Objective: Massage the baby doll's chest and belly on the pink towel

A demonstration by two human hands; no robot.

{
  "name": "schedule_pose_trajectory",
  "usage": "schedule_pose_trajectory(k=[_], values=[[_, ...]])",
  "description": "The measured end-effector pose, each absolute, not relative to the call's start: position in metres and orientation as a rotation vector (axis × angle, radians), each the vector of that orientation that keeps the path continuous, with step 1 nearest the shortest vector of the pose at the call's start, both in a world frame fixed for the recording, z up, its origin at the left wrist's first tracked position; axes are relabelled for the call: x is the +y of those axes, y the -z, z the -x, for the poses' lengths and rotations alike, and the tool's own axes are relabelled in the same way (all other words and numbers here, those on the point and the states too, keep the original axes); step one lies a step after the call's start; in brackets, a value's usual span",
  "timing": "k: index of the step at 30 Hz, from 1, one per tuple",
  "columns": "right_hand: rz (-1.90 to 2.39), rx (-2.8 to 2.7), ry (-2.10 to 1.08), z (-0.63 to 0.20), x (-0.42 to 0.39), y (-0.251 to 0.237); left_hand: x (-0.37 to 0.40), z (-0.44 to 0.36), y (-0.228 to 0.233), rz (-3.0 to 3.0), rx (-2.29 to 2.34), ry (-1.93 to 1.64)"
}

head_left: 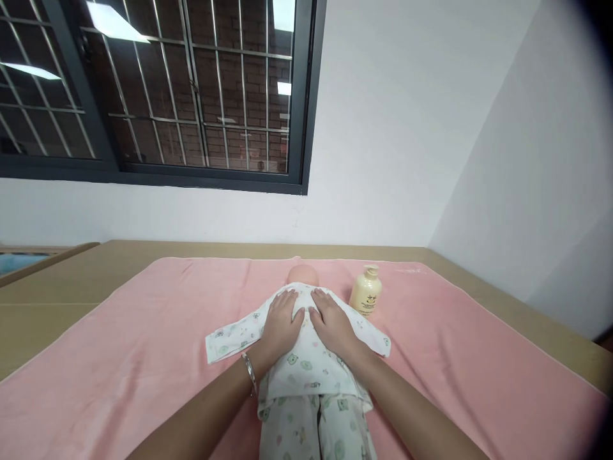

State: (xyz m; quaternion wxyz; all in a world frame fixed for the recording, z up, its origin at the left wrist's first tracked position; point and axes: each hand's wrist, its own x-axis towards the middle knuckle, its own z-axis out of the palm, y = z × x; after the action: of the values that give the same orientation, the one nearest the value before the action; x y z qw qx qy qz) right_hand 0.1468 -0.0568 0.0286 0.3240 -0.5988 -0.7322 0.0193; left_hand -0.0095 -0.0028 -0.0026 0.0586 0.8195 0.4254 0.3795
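Note:
A baby doll (302,275) lies on a pink sheet, dressed in a white long-sleeved top (306,370) and matching trousers (292,428) with small green and pink prints. My left hand (283,321) rests flat on the left upper part of the top, fingers stretched out. On the right upper part, my right hand (334,322) lies flat in the same way. The two thumbs come near each other at the middle of the top. Only the rounded crown of the doll's head shows beyond the collar. Both sleeves spread outward to the sides.
A pale yellow pump bottle (366,291) stands on the pink sheet (158,332), right of the doll's head. The sheet covers a wooden-coloured table (62,306) against a white wall (383,128). A dark-framed window (205,83) with metal bars is above.

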Motion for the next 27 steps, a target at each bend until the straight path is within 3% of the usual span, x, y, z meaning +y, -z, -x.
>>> schedule_pose_trajectory(k=[27], values=[[1.549,-1.857,-0.064,-0.1460,-0.0569,-0.0197,-0.0122,0.0087,-0.0060,-2.396,1.326,-1.096]])
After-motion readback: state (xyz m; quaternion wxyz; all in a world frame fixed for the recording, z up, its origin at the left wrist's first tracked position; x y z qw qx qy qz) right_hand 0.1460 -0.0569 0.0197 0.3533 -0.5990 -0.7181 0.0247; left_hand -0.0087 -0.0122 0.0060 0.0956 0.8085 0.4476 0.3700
